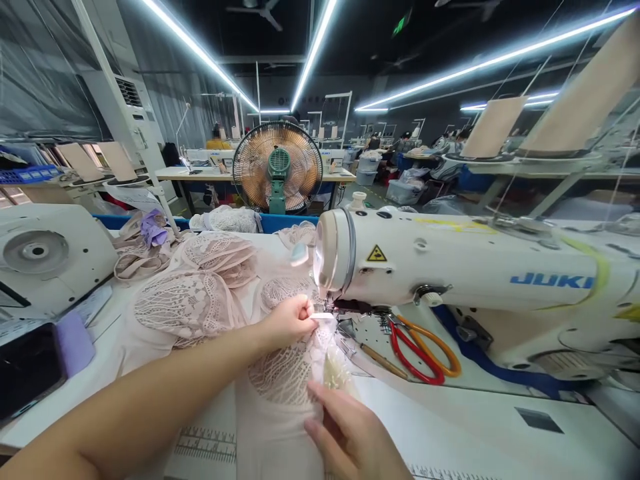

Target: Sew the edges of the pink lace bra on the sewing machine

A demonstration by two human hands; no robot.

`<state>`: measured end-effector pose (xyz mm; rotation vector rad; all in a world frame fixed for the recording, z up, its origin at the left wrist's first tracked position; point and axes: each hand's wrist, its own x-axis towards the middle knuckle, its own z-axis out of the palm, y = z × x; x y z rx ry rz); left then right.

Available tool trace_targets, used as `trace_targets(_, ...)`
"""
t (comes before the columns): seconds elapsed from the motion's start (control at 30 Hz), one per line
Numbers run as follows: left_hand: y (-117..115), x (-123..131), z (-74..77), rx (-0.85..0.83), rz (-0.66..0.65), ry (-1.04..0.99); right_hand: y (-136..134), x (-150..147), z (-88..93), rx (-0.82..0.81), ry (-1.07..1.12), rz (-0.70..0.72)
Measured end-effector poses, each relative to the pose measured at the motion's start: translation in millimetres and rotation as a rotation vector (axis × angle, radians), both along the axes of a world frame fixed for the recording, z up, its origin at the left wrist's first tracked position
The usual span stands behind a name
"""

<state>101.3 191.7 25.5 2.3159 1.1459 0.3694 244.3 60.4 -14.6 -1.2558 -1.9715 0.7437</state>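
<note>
A pale pink lace garment (200,300) lies spread on the sewing table and runs under the needle of a white JUKI sewing machine (450,267). My left hand (290,321) is closed in a pinch on a small white label (323,315) right at the presser foot. My right hand (350,433) rests near the front edge with its fingers pressed on the garment's lace edge (335,370), holding it down.
Red-handled (413,353) and orange-handled scissors (435,343) lie under the machine arm. Another white machine (45,257) stands at left, with a dark phone (25,367) and purple cloth (75,343) near it. A fan (277,167) stands behind; thread cones (493,127) at right.
</note>
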Motion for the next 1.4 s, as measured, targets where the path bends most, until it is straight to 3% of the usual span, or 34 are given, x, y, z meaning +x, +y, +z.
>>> trace_targets(0.13, -5, -1, -6.8, 0.128, 0.115, 0.125, 6, 1, 4.2, -0.009, -0.120, -0.123)
trace_targets(0.4, -15, 0, -8.2, 0.239, 0.022, 0.351, 14, 17, 2.0, -0.058, -0.195, -0.155)
trace_targets(0.8, -10, 13, -13.9, 0.186, 0.140, 0.288, 16, 26, 2.5, -0.237, -0.221, -0.123)
trace_targets(0.97, -6, 15, -18.1, 0.273, 0.047, 0.292, 19, 25, 3.0, -0.225, -0.210, -0.142)
trace_targets(1.17, -1, 8, -18.2, 0.402, -0.242, 0.347, 20, 26, 3.3, -0.239, -0.201, -0.141)
trace_targets(1.3, -5, 3, -17.5, 0.531, -0.285, 0.342, 20, 26, 3.1, -0.221, -0.223, -0.141)
trace_targets(1.4, -8, 3, -15.2, 0.538, -0.273, 0.342, 22, 26, 4.6, -0.212, -0.242, -0.150)
